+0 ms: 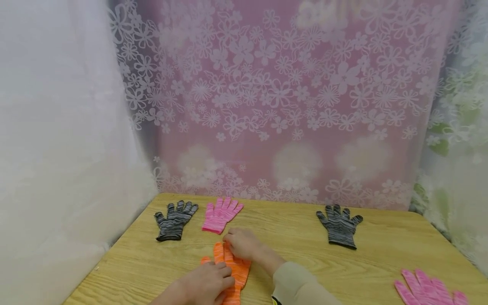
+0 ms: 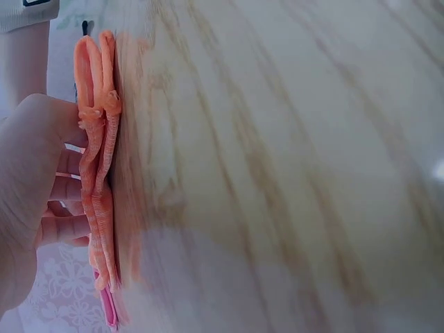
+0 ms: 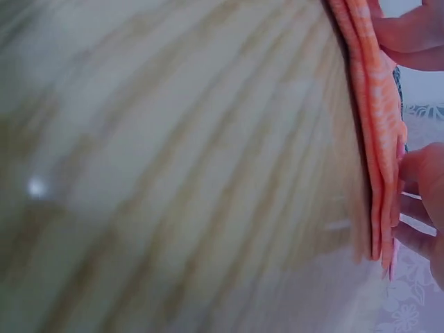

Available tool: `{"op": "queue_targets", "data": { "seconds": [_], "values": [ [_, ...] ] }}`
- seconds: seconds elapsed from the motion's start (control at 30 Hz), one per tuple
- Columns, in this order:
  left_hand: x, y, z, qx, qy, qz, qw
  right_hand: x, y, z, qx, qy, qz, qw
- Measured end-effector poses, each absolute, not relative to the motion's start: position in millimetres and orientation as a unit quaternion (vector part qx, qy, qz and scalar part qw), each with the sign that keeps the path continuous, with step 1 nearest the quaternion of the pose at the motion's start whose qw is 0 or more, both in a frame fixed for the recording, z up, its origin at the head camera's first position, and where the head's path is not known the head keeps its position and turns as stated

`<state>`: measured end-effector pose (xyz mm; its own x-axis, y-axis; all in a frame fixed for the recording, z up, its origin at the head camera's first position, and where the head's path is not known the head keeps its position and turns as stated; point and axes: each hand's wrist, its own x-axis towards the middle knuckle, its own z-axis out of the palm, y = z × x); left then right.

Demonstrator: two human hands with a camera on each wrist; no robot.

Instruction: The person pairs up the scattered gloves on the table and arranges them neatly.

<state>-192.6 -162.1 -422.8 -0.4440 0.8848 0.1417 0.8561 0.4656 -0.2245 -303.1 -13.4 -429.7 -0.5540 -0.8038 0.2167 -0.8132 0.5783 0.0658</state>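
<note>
An orange knit glove (image 1: pixel 239 273) lies flat on the table, its fingers toward the far edge. My left hand (image 1: pixel 206 281) rests over its left side, partly covering the thumb and palm. At the upper right, my right hand (image 1: pixel 244 244) touches the glove's fingers with its fingertips and hides some of them. In the left wrist view the orange glove (image 2: pixel 99 201) shows edge-on as two layers, with my left fingers (image 2: pixel 66 225) against its upper face. The right wrist view has my right thumb and fingers (image 3: pixel 416 163) spread apart against the orange glove (image 3: pixel 374 118).
Beyond the orange glove lie a grey-and-black striped glove (image 1: pixel 175 221) and a pink glove (image 1: pixel 222 216). Another striped glove (image 1: pixel 340 227) is at the back right, another pink glove (image 1: pixel 428 290) at the front right. Flowered curtains (image 1: pixel 286 93) hang behind the wooden table (image 1: pixel 282 224).
</note>
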Motion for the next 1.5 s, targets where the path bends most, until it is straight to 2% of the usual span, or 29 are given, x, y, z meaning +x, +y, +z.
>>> {"op": "queue_targets", "data": {
  "seconds": [0.13, 0.33, 0.67, 0.9, 1.07, 1.27, 1.5],
  "values": [
    [-192, -161, -422, -0.511, -0.851, 0.052, 0.108, -303, -13, -431, 0.454, -0.877, 0.029, 0.155],
    [-194, -159, -424, -0.511, -0.852, 0.045, 0.102, -302, -13, -429, 0.450, -0.874, 0.041, 0.177],
    [-194, -156, -426, -0.514, -0.849, 0.047, 0.114, -303, -10, -432, 0.438, -0.883, 0.033, 0.165],
    [-195, -161, -426, -0.512, -0.850, 0.045, 0.115, -303, -1, -422, 0.506, -0.847, 0.029, 0.158],
    [-194, -162, -426, -0.514, -0.848, 0.041, 0.122, -302, 2, -426, 0.540, -0.832, -0.008, 0.125],
    [-192, -160, -425, -0.514, -0.849, 0.032, 0.118, -302, 10, -426, 0.531, -0.843, 0.038, 0.078],
    [-194, -162, -423, -0.516, -0.851, 0.027, 0.098, -307, 28, -421, 0.491, -0.857, 0.099, 0.121]
  ]
}}
